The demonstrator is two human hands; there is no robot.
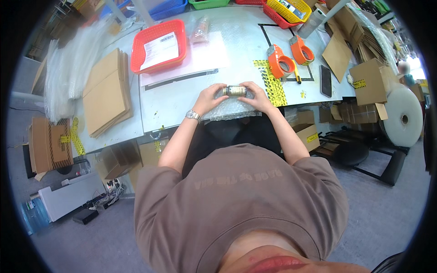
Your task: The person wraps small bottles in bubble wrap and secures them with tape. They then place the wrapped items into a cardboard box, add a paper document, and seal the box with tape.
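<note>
Between my two hands a small dark jar or can [235, 91] with a gold-toned label lies on its side. My left hand [212, 97] grips its left end, thumb towards me. At the other end my right hand [255, 97] has fingers and thumb around it. Under the hands a sheet of clear bubble wrap [235, 114] is spread on the table, its near edge reaching the table's front edge. The wrap's far extent is hard to make out against the pale tabletop.
A red plastic basket [136, 51] holds a printed sheet. Beyond my right hand are two orange tape dispensers [280, 63] [302, 51], a yellow cutter [296, 72] and a phone [325, 81]. Flattened cardboard boxes [106, 92] lie left, near bubble-wrap bags [59, 82]. A wrapped item [200, 30] sits behind.
</note>
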